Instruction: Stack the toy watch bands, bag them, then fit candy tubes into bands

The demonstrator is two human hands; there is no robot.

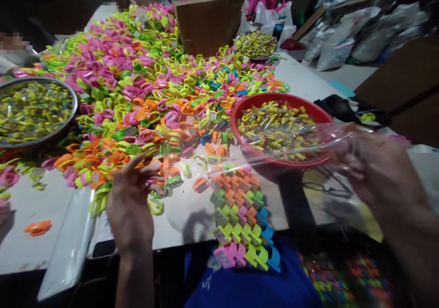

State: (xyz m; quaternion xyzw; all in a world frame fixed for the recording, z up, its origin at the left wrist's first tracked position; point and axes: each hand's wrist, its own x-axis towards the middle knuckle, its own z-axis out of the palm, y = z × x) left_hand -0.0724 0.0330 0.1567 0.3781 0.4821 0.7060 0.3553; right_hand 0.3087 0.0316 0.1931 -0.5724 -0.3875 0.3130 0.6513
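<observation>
My right hand (384, 175), slightly blurred, pinches a clear plastic bag (274, 146) that stretches leftward across the front of a red basin. My left hand (132, 207) is raised at the near edge of the loose pile, its fingers apart and bent; the faint far end of the plastic comes close to them. Between my hands, rows of orange, green, pink and blue plastic pieces (240, 216) lie close together, reaching past the table edge above my blue shirt (254, 285). Whether the plastic covers these rows is hard to tell.
A large heap of coloured plastic pieces (137, 79) spreads over the table. The red basin (236, 130), a metal bowl (76, 102) and a farther bowl (264, 57) hold small yellow packets. Flat clear bags (68, 244) lie at left; glasses (325, 189) lie at right.
</observation>
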